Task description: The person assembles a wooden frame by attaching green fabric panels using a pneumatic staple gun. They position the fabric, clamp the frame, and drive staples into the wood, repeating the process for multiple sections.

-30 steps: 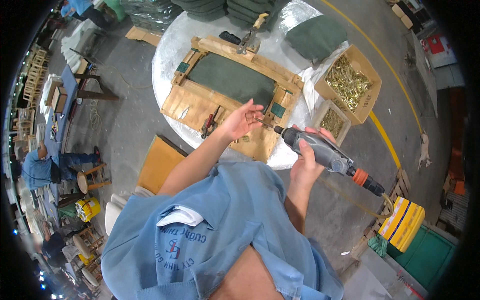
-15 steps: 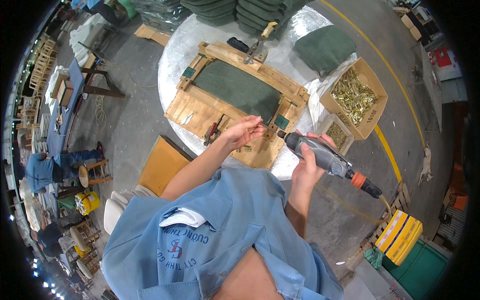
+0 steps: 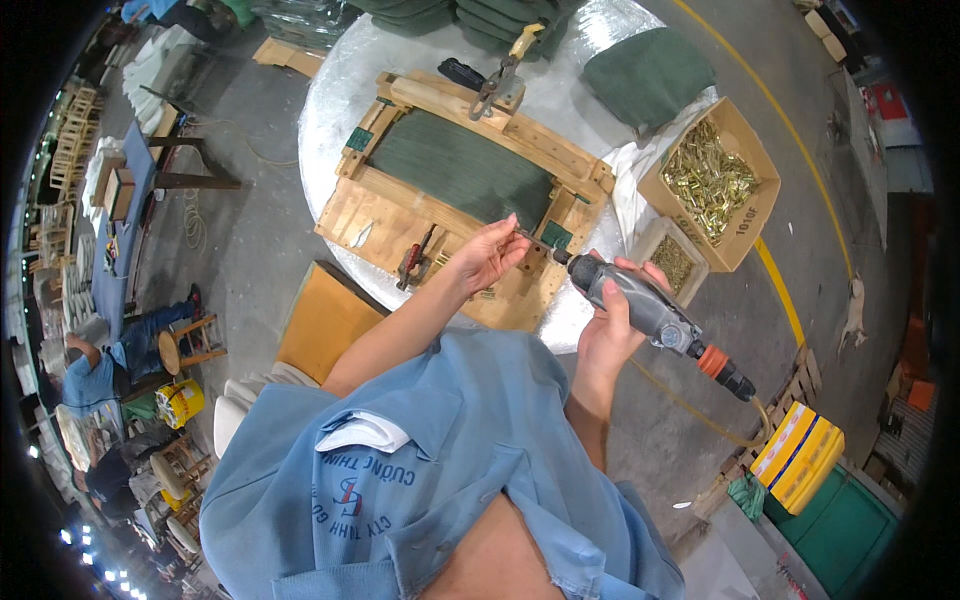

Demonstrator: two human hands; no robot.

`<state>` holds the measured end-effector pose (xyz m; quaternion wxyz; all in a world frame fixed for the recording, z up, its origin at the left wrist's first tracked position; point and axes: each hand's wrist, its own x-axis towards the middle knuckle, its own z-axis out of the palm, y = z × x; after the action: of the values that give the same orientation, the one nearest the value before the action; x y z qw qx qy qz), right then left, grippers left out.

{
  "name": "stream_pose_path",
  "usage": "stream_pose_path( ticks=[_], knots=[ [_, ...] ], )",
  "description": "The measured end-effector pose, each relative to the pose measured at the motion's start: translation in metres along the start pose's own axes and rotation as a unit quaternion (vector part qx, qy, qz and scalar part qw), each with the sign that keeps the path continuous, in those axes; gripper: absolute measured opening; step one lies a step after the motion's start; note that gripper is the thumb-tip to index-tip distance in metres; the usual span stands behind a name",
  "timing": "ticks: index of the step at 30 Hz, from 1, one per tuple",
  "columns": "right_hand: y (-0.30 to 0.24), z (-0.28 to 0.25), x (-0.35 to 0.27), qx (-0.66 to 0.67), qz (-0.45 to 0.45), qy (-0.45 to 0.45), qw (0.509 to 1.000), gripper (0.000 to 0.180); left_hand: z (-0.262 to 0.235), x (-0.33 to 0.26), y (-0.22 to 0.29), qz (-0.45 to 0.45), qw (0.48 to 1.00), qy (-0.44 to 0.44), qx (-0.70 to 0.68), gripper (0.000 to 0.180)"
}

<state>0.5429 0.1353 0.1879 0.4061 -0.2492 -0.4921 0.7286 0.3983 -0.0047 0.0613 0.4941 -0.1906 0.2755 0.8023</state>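
A grey, rounded power driver [image 3: 655,317] slants in the right hand [image 3: 612,330], orange collar [image 3: 714,361] behind the grip, thin metal bit [image 3: 541,244] ahead.

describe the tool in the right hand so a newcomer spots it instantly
Find the white plastic-covered table, then the wooden jig on it. By the jig's near right corner, the right hand holds the power tool, a grey body whose thin bit points at the left hand. Its orange collar and trailing hose set it apart from the jig.
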Motion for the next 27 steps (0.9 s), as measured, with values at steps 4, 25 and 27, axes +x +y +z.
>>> stream_pose_path(
  ticks=[4, 25, 27],
  knots=[
    [0.004, 0.001, 0.006, -0.002, -0.009, 0.008, 1.0, 0.061, 0.004, 0.004, 0.002, -0.002, 1.0, 0.002, -0.016, 0.018],
    [0.056, 0.019, 0.086, -0.174, -0.036, -0.071, 0.982, 0.053, -0.017, 0.07, 0.066, 0.087, 0.94, 0.192, 0.268, 0.039],
    [0.062, 0.016, 0.097, -0.21, -0.036, -0.075, 0.974, 0.053, -0.017, 0.072, 0.062, 0.09, 0.936, 0.192, 0.279, 0.036]
  ],
)
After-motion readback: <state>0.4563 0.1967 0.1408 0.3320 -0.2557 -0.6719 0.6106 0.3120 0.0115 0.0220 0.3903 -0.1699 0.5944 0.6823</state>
